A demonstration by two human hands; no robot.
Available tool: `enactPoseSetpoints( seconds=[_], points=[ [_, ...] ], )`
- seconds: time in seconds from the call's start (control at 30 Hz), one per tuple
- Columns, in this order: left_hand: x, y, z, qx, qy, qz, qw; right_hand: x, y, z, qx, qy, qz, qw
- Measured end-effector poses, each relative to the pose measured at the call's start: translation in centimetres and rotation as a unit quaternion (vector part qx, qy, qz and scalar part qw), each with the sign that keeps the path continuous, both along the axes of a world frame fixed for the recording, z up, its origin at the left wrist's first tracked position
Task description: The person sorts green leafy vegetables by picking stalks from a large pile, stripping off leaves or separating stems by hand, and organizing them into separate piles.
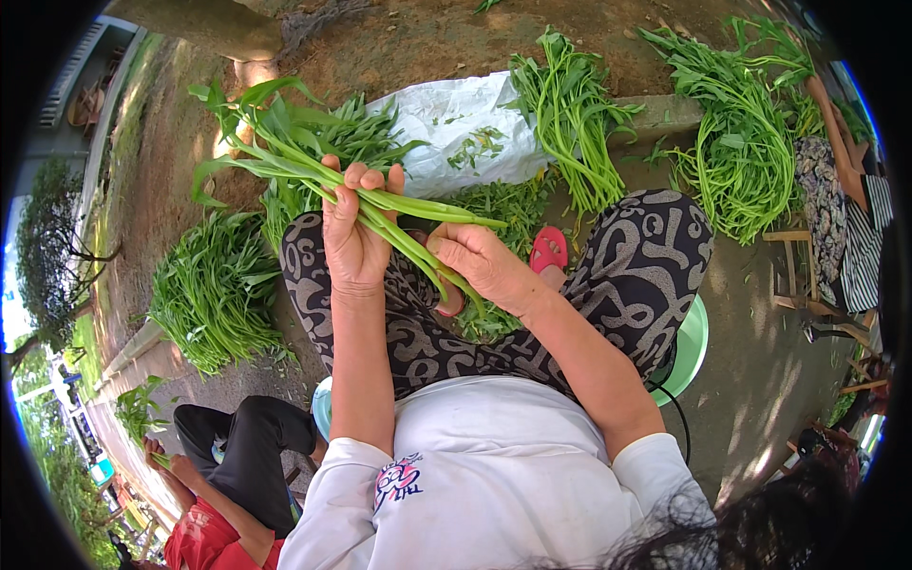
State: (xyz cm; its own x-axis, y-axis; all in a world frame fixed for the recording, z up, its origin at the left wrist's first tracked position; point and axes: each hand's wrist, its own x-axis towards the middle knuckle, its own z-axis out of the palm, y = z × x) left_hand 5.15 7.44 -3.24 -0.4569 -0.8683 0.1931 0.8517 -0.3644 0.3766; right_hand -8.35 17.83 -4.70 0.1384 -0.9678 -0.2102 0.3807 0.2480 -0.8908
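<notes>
At frame centre, the left hand (350, 231) has its fingers wrapped around a bunch of leafy green stalks (313, 161). The right hand (480, 261) grips the stalks' lower ends, fingers closed. A white sack (465, 123) lies above, with a heap of greens (214, 290) at left.

At about twelve o'clock from your hands lies a crumpled white plastic sack (456, 128), spread flat on the ground with green leaf scraps strewn over it. You have no labels, signs or screens in view anywhere around you.
</notes>
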Motion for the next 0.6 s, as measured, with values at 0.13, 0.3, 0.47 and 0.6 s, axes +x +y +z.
enactPoseSetpoints(
  seconds=[0.13,0.3,0.47,0.6],
  points=[
    [0.0,0.1,0.0,0.014,-0.009,0.014,1.0,0.2,0.0,-0.1,-0.008,0.004,-0.022,1.0],
    [-0.2,0.0,-0.3,0.016,-0.016,0.024,0.999,0.5,0.0,-0.8,0.001,-0.014,-0.063,0.998],
    [0.6,-0.5,0.0,0.023,-0.007,0.052,0.998,0.4,0.0,-0.8,0.039,-0.002,-0.079,0.996],
    [1.9,-1.5,0.9,0.063,0.084,0.041,0.994,-0.4,-0.2,-0.7,0.055,0.056,-0.132,0.988]
  ],
)
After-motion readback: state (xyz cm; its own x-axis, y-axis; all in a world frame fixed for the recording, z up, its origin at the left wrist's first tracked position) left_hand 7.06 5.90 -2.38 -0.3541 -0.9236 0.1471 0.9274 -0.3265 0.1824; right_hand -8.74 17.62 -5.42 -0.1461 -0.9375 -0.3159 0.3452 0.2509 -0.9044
